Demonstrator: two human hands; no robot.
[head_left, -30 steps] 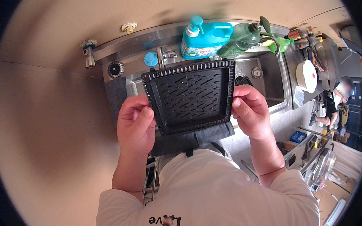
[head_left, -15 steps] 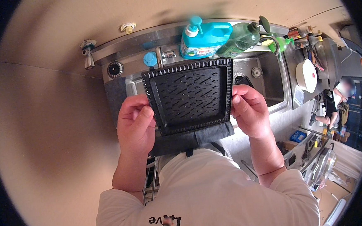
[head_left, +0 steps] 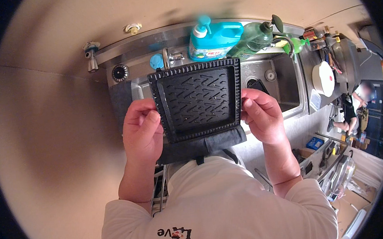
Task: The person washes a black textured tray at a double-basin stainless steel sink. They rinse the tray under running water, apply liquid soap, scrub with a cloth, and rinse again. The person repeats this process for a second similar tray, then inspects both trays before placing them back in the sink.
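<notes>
Between my two hands a square black tray (head_left: 201, 99) is held up, its inner face toward me. Its floor carries raised zigzag ridges, and its rim is ribbed; small bright specks, perhaps water drops, dot the surface. My left hand (head_left: 143, 127) pinches the left edge, thumb in front. At the opposite edge my right hand (head_left: 262, 114) has its thumb and fingers closed on the rim. The tray covers part of the sink behind it. Beneath its lower edge hangs a dark cloth (head_left: 202, 145).
Behind the tray are a faucet (head_left: 166, 59), a blue pump jug (head_left: 215, 41) and a green bottle (head_left: 252, 39). A steel sink basin (head_left: 281, 81) lies to the right, with a strainer (head_left: 270, 75) inside. Farther right stands a white round container (head_left: 323, 79); a person (head_left: 353, 112) is in the background.
The tray has shifted slightly left and tilted a little in my hands, its top right corner coming inward. Both hands keep their hold.
</notes>
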